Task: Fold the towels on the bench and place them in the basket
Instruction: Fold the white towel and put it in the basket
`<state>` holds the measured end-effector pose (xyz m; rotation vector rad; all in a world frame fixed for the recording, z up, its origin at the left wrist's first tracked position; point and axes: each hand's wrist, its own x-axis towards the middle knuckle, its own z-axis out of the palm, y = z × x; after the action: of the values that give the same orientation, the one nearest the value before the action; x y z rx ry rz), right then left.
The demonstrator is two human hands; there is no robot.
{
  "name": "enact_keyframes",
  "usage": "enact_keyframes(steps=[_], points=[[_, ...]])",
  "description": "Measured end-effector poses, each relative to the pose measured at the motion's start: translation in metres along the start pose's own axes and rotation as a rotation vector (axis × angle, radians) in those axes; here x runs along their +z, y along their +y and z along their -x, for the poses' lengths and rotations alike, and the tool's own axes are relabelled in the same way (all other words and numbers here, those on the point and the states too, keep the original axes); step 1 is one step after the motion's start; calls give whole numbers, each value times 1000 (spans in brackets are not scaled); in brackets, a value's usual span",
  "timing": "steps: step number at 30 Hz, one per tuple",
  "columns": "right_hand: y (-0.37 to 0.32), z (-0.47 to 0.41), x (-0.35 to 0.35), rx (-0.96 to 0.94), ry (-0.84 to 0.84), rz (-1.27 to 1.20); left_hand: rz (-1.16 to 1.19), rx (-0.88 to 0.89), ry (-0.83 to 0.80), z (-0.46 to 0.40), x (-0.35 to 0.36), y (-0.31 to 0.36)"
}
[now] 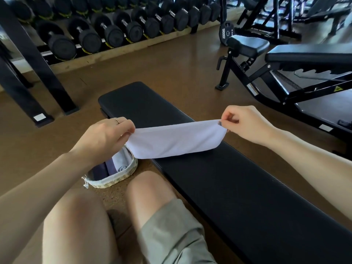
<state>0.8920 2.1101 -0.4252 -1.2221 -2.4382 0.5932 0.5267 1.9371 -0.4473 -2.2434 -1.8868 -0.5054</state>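
Counts, head view:
- hands: 2. Left hand [103, 135] and right hand [245, 125], each pinching one end of the same towel.
- white towel [175, 141]: 1 held out, above the surface [228, 183].
- basket [114, 180]: 1, on the floor by the left knee. Folded cloth inside, at least 2 pieces (one pale, one dark); exact number can't be told.
- flat padded benches: 1 (the surface).
- adjustable bench [308, 54]: 1, to the right.
- weight plate [225, 33]: 1 visible.
- dumbbells [87, 35]: 2 rows on the rack, roughly a dozen or more; far ones too blurred to count.
- ring [117, 120]: 1, on the left hand.
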Motion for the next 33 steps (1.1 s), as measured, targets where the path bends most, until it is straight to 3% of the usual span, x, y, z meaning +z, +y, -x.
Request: enact_keyframes(steps=[7, 12, 21, 30, 33], points=[[-4, 0, -2, 38, -5, 14, 184, -205, -81, -1, -8, 3], [-5, -2, -3, 15, 42, 58, 290, -247, -103, -1, -11, 0], [-10, -8, -4, -25, 101, 88, 153, -211, -118, 1, -12, -9], [-33, -25, 3, -139, 184, 417, -75, -175, 74, -16, -21, 1], [-44, -34, -15, -127, 313, 383, -112, -174, 242, -27, -39, 3]])
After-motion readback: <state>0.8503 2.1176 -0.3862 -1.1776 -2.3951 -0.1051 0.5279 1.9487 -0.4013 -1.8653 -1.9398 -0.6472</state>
